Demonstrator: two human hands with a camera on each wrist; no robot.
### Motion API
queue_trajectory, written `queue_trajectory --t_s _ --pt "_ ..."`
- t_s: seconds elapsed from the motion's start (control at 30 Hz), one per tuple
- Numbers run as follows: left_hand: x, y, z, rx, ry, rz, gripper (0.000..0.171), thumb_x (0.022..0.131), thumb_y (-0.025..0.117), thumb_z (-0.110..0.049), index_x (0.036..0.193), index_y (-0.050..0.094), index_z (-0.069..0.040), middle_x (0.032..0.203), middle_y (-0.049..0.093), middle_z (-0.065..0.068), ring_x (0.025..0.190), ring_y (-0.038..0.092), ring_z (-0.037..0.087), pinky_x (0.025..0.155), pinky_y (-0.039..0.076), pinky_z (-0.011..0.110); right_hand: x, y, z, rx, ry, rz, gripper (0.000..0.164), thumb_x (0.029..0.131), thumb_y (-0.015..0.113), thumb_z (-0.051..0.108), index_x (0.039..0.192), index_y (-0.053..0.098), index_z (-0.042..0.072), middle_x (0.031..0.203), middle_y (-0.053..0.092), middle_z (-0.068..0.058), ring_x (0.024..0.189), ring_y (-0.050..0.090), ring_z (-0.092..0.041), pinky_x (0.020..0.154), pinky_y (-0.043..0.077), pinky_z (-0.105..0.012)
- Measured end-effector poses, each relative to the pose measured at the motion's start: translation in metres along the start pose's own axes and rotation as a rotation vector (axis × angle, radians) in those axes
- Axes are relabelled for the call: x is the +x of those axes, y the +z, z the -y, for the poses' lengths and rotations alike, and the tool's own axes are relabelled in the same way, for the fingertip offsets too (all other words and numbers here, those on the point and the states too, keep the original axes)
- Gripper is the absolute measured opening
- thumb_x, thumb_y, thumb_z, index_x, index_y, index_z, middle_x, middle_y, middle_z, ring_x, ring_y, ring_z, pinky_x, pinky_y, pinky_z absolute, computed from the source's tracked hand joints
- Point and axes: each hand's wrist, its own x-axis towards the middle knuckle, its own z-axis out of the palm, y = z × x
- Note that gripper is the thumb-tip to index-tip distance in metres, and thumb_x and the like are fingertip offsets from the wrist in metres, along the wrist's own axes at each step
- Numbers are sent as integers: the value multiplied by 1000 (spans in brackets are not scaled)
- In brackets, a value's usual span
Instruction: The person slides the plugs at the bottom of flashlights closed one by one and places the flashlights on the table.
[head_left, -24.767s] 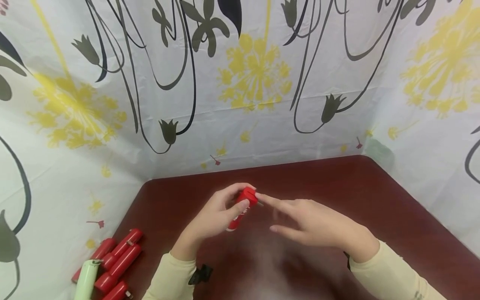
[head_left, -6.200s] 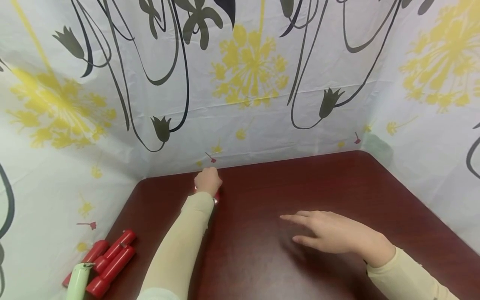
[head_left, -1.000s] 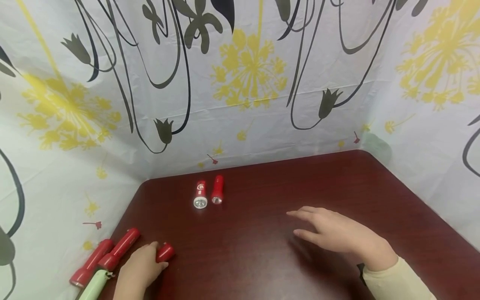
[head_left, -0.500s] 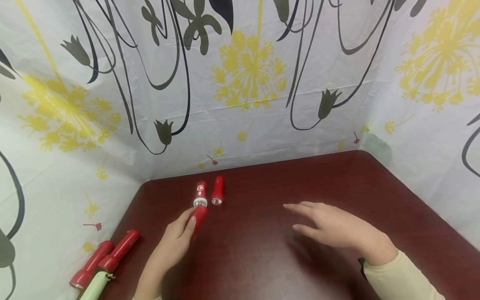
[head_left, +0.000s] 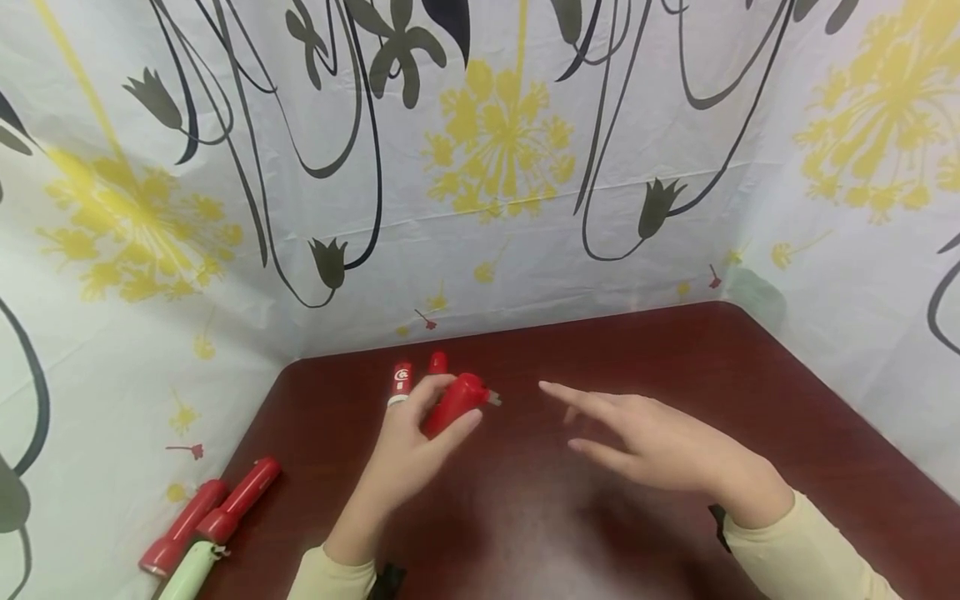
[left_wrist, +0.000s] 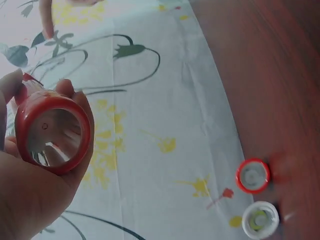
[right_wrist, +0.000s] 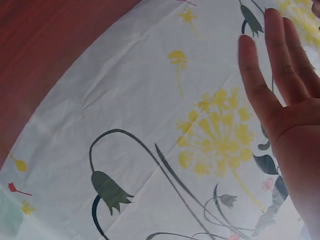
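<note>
My left hand (head_left: 412,446) grips a red flashlight (head_left: 453,406) above the table, its tail tilted up to the right. Metal plug prongs (head_left: 492,398) stick out of that tail end. In the left wrist view the flashlight's red-rimmed head (left_wrist: 85,132) faces the camera, with fingers and thumb wrapped around the body. Across from it, my right hand (head_left: 645,442) hovers with fingers extended and holds nothing; its index fingertip points toward the prongs, a short gap away. The right wrist view shows the same hand (right_wrist: 295,115) with spread fingers.
Behind my left hand lie a red flashlight with a white rim (head_left: 402,379) and a plain red flashlight (head_left: 438,362). At the table's left edge rest two more red flashlights (head_left: 183,529) (head_left: 240,502) and a pale green one (head_left: 193,571). Patterned cloth (head_left: 480,275) surrounds the dark red table (head_left: 600,358).
My left hand has carried a red flashlight from the left group up to the middle. The right hand has shifted slightly left and up. Earlier, two flashlights came to lie at the back.
</note>
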Motion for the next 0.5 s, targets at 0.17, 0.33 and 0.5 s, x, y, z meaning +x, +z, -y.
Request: queue_trajectory --t_s 0.17,0.33,0.5 --pt "1 6 -7 32 77 61 47 94 82 -31 137 65 -25 123 75 -5 104 71 13 89 62 27 6 -3 5 25 -72 -22 76 102 73 27 166 33 39 115 69 23 104 68 5 92 60 -31" --pt "3 11 -10 27 146 130 46 95 80 -26 139 66 -24 124 75 -6 106 71 10 94 62 30 10 -3 9 23 -151 -56 72 101 74 23 163 41 35 113 68 23 101 67 4 89 59 -27" --pt "5 14 -12 12 172 165 46 97 78 -26 141 65 -23 125 75 -6 108 70 10 95 62 31 11 -2 13 -6 -187 -75 70 100 76 23 161 44 35 126 68 23 104 68 4 92 60 -28"
